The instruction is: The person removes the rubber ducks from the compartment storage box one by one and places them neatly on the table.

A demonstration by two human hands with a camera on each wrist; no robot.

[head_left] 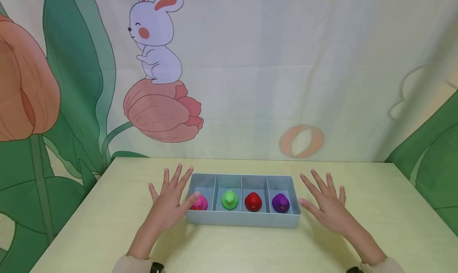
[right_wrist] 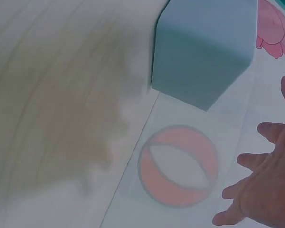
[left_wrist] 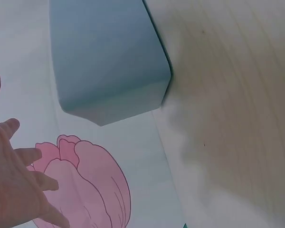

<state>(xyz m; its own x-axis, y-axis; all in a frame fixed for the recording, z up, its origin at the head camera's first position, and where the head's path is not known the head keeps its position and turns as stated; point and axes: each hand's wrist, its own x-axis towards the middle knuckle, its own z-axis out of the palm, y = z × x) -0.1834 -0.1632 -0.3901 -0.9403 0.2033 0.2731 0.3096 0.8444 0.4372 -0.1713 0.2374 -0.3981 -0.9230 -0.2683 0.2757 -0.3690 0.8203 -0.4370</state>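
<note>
A grey-blue tray with several compartments in a row lies on the table, one rubber duck in each. From left to right these are a pink duck, a green duck, a red duck and a purple duck. My left hand hovers at the tray's left end with fingers spread, its thumb overlapping the pink duck in the head view. Off the right end, my right hand is spread too, holding nothing. Both wrist views show the tray's outer end wall apart from the fingers.
The pale wooden table reaches back to a hanging cloth printed with a rabbit, tulips and leaves. Shadows of the hands fall on the tabletop. Each sleeve has a dark band at the wrist.
</note>
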